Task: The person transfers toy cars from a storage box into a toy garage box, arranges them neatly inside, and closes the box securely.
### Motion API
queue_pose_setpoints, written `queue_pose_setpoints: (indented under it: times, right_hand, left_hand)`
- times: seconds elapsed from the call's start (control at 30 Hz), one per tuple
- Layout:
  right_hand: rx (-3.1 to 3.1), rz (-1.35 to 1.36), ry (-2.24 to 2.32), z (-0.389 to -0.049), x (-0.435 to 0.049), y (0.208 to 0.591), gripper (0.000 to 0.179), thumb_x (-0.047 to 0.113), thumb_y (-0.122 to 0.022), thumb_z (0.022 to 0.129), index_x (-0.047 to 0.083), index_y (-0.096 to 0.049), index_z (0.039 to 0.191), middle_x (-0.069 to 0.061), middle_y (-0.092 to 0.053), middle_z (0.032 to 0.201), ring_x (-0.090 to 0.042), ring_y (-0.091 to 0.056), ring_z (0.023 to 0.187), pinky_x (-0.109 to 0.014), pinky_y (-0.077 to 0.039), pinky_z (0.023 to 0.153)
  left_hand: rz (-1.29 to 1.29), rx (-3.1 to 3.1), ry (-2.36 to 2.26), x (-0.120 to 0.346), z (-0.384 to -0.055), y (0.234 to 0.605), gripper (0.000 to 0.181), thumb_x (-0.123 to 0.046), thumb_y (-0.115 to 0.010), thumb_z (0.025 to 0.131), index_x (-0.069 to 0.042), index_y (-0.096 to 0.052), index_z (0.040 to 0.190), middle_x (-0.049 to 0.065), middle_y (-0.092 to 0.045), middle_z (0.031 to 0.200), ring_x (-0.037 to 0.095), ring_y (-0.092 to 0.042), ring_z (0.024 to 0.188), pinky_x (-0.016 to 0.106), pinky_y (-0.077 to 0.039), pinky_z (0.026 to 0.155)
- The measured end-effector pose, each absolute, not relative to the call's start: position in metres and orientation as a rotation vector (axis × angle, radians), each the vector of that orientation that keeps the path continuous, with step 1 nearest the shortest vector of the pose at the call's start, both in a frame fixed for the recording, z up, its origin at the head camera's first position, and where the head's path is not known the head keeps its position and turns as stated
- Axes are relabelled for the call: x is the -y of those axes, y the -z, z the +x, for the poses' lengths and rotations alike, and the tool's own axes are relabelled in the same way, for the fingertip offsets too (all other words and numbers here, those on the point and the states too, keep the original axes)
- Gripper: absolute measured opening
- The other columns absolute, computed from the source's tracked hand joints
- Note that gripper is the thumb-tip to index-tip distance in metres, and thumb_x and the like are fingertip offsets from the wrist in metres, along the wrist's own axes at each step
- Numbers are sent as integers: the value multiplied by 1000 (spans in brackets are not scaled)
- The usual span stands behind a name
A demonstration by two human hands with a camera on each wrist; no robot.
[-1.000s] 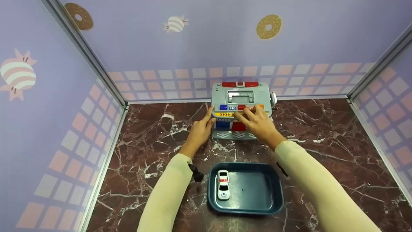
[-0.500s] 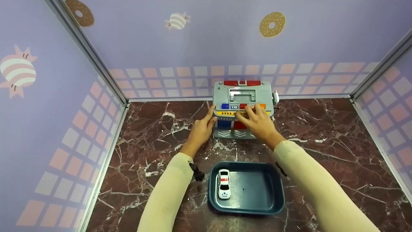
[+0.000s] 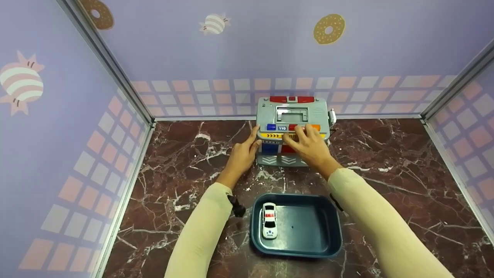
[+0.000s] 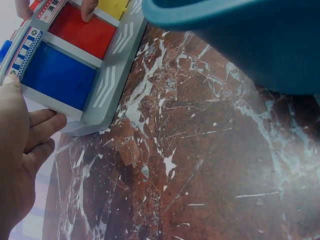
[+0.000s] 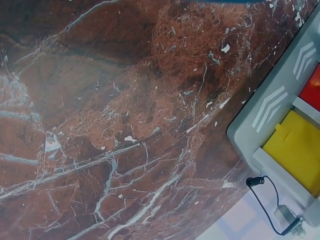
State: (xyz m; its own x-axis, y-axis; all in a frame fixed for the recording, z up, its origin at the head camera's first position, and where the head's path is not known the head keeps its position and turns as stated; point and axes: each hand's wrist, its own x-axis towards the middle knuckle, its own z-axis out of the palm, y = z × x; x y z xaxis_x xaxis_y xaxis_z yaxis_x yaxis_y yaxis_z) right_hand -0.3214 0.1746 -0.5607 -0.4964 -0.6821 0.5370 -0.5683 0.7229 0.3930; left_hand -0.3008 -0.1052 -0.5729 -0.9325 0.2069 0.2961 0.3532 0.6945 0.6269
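A grey toy parking garage [image 3: 266,112] stands at the back wall, with coloured buttons along its roof front. Below are a blue door [image 4: 59,77], a red door [image 4: 80,32] and a yellow door [image 5: 296,150], all down. My left hand [image 3: 242,156] steadies its left side, fingers mostly straight and a fingertip at the front panel's edge. My right hand [image 3: 310,148] bends over the roof's front edge, with fingertips at the red and orange buttons and the thumb down on the front. In the right wrist view that hand is out of sight.
A dark blue tray [image 3: 335,231] lies nearer me, holding a white toy police car [image 3: 269,222] at its left. A white handset [image 3: 332,116] hangs at the garage's right side, by a black cord [image 5: 260,197]. Patterned walls enclose the marbled tabletop [image 3: 185,166].
The head view has shifted slightly, moving the scene a little to the right. Both hands keep their places on the garage, and the doors and toy car look unchanged.
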Motion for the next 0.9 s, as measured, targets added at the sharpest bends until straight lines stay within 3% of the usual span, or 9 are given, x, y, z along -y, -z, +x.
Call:
queue_pose_setpoints:
  times: [0.13, 0.4, 0.67, 0.9]
  right_hand:
    - [2249, 933, 228, -322, -174, 560, 52, 0, -77, 93, 17, -55, 137, -23, -54, 120, -42, -53, 97, -49, -59, 72]
    - [2292, 937, 258, -321, -174, 557, 64, -2, -81, 84, 18, -53, 138, -25, -53, 123, -43, -53, 100, -49, -59, 76]
    - [2252, 932, 248, -321, -172, 561, 54, 2, -78, 91, 17, -54, 137, -24, -54, 120, -43, -54, 97, -48, -59, 73]
    - [2235, 917, 235, -322, -171, 564, 47, 3, -74, 95, 17, -54, 136, -23, -53, 118, -41, -52, 96, -49, -58, 72]
  left_hand:
    - [-457, 2703, 1064, 105, -302, 572, 61, -41, -53, 117, -27, -37, 175, -3, -41, 61, 20, -40, 53, 57, -62, 79]
    - [-455, 2709, 1069, 105, -303, 573, 61, -43, -51, 117, -30, -35, 175, -3, -42, 63, 21, -42, 56, 56, -62, 82]
    - [-441, 2720, 1072, 105, -302, 575, 61, -43, -52, 117, -31, -36, 175, -2, -46, 64, 23, -47, 57, 58, -63, 85]
    - [-452, 2722, 1072, 105, -301, 575, 62, -44, -51, 117, -30, -33, 176, -3, -44, 63, 19, -40, 53, 55, -62, 78]
